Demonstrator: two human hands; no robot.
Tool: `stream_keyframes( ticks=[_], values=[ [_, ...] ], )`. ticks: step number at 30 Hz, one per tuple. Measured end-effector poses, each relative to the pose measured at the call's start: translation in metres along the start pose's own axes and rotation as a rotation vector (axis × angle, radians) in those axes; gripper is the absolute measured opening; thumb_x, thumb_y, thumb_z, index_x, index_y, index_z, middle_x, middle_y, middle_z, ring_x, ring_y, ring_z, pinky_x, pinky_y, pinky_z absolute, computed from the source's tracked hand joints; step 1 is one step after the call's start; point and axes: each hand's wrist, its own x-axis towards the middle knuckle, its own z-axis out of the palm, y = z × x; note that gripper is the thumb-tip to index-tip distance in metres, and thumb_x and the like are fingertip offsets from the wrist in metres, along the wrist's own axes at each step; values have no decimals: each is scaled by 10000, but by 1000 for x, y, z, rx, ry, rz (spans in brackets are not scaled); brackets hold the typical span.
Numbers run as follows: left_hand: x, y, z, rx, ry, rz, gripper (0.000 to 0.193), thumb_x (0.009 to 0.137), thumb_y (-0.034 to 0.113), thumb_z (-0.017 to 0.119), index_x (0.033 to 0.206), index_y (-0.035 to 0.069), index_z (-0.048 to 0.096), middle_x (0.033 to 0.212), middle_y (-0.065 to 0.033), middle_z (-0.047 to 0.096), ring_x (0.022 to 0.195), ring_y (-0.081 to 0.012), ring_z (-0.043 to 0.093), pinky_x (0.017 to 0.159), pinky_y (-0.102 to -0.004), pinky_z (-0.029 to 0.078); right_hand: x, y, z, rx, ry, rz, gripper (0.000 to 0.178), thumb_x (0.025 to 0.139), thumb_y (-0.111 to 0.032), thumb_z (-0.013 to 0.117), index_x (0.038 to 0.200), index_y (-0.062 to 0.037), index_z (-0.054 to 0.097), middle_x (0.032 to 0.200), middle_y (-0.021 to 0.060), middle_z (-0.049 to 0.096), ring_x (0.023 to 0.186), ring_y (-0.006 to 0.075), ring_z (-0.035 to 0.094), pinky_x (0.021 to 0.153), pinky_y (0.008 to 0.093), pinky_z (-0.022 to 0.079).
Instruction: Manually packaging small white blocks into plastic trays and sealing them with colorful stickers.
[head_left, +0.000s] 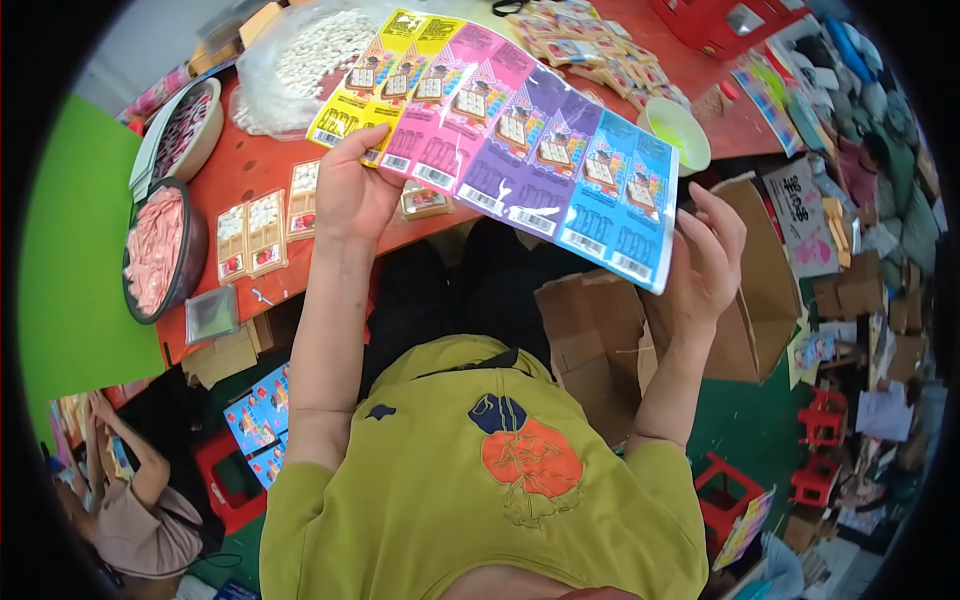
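A long glossy printed sheet (509, 134), banded in yellow, pink, purple and blue, is stretched out above the table edge in front of me. My left hand (358, 180) grips its near edge by the yellow and pink bands, thumb on the upper face and fingers underneath. At the blue end my right hand (708, 248) has its curved fingers around the sheet's right edge; part of its grip is hidden. Left of the sheet, small tan trays (251, 235) filled with white pieces lie on the red table (200, 240). Another small tray (427, 201) shows below the sheet.
White pieces fill a plastic bag (315, 60) at the back. Left stand a dark tub of pink strips (158, 250) and a pale basin (200, 130). Beyond the sheet are packed trays (590, 45) and a green-white bowl (680, 135). Cardboard boxes (600, 330) stand below. Another person (140, 500) sits lower left.
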Motion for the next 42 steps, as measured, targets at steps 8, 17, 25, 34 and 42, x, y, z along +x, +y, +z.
stream_keyframes(
  ticks=[8, 17, 25, 34, 42],
  values=[
    [-7, -44, 34, 246, -97, -119, 537, 921, 100, 530, 1399, -72, 356, 1305, -206, 560, 1134, -291, 619, 953, -413, 541, -29, -15, -29, 423, 82, 248, 129, 965, -56, 557, 1000, 2, 667, 981, 127, 715, 927, 233, 677, 889, 360, 483],
    [-54, -77, 34, 583, -82, -104, 420, 921, 381, 684, 1113, 12, 630, 1021, -31, 683, 892, -88, 647, 819, -258, 519, -48, 27, -65, 377, 217, 856, 146, 995, -150, 591, 990, -15, 647, 766, -74, 566, 627, -16, 419, 544, 166, 302],
    [-76, -91, -24, 648, -71, -347, 236, 984, 176, 553, 1132, 12, 637, 994, -42, 691, 862, -90, 650, 788, -257, 522, -133, 93, 1, 332, -8, 991, 235, 990, -199, 614, 1083, 16, 633, 884, -11, 634, 774, 17, 535, 695, 177, 437],
    [-76, -83, -38, 842, -44, -442, 244, 943, 151, 624, 1134, 1, 645, 936, -31, 699, 837, -76, 650, 723, -237, 510, -126, 95, 24, 335, 51, 897, 189, 998, -194, 602, 1030, -15, 655, 823, -52, 608, 674, -6, 469, 580, 162, 371],
    [-86, -87, -38, 982, -202, -589, 208, 954, 139, 583, 1062, -14, 673, 827, -24, 678, 639, -65, 587, 523, -231, 503, -27, 99, 28, 46, -236, 580, 191, 987, -187, 619, 1055, -11, 650, 762, -51, 557, 661, 16, 459, 566, 179, 359]
  ],
)
